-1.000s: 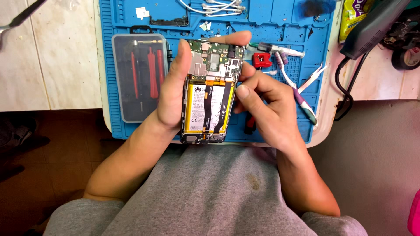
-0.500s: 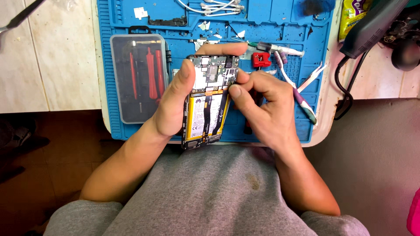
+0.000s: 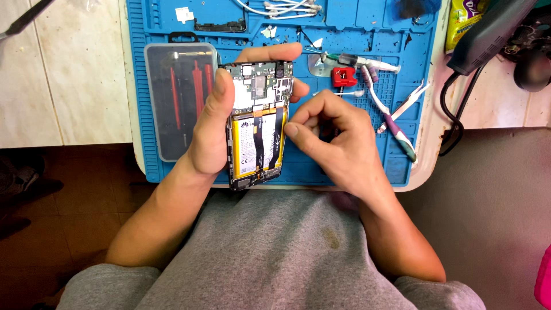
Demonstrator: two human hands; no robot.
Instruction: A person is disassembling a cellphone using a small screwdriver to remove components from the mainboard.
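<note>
Over blue silicone repair mat (image 3: 172,23), left hand (image 3: 215,129) grips opened back-off smartphone w/ yellow battery (image 3: 258,123); right hand (image 3: 333,140), fingers curled, thumb at phone's edge—mid-disassembly; next move prob. needs fine grip.

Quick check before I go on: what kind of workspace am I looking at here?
Most likely a phone or small-electronics repair bench. The left hand holds an opened phone with its battery and board exposed, above a blue compartmented repair mat. A clear case of red-handled drivers lies on the mat, and tweezers lie nearby.
</note>
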